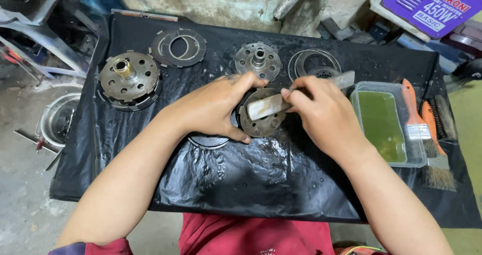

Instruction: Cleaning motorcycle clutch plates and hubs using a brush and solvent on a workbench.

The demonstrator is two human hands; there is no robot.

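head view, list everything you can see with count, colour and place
black plastic sheet: 1, black, covers the work surface
round perforated disc: 1, grey-brown, centre, under both hands
flat brush: 1, pale, lying across that disc
clutch hub with brass centre: 1, grey metal, back left
ring plates: 1 stack, dark grey, back, left of centre
small hub with shaft: 1, grey, back centre
thin rings: 1 set, silver, back right
clear tub of green liquid: 1, right
orange-handled brushes: 2 or more, right edge
metal bowl: 1, silver, on the floor at left
left hand: 1, steadies the disc
right hand: 1, grip closed on the brush
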